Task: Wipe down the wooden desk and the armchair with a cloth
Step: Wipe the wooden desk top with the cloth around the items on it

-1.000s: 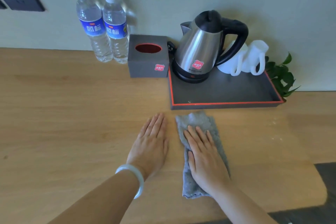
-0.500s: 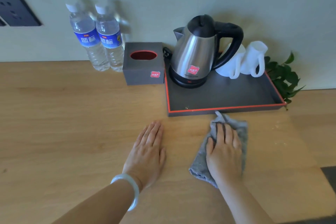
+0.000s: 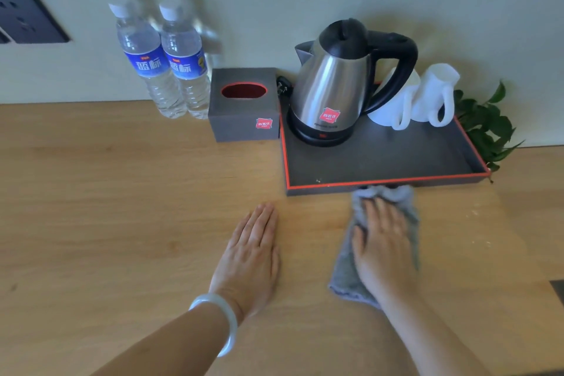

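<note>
Sliding away from the left hand [image 3: 253, 253], the right hand [image 3: 381, 241] and the gray cloth [image 3: 343, 278] are now sitting further right and further back than a second ago. The far end of the cloth is now touching the front edge of the tray [image 3: 381, 182]. The right hand is lying open on top of the cloth, fingers mostly straight, pressing it down on the wooden surface [image 3: 122, 223] so it is rubbing the wood. It is not gripping the cloth. The left hand is staying where it was, open and flat on the surface, probably to keep the person steady while leaning in. The kettle [image 3: 332, 85] and white cups [image 3: 427, 94] are sitting on the tray, so the wiping is probably going along its edge. The armchair is not showing, so that part is likely still waiting.
</note>
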